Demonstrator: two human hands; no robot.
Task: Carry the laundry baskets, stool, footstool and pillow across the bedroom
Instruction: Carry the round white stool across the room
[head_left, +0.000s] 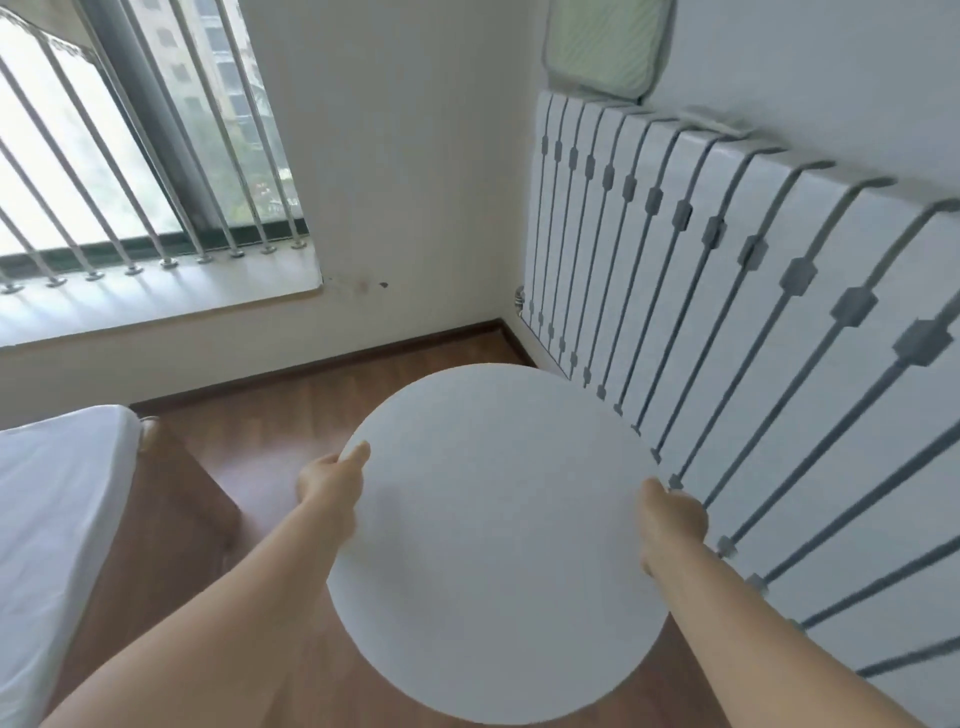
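A round white stool (498, 540) fills the lower middle of the head view; only its flat circular top shows, and its legs are hidden underneath. My left hand (332, 475) grips the top's left rim, thumb on the upper surface. My right hand (672, 519) grips the right rim. Both hands hold the stool above the wooden floor, close to the radiator. A pale green striped pillow (605, 47) leans against the wall on top of the radiator at the upper right.
A white radiator (727, 291) with grey clips runs along the right wall, just beside the stool. A bed with a white sheet (57, 519) and wooden frame sits at the left. A barred window (130, 145) and sill lie ahead left. Wooden floor (291, 410) stretches ahead.
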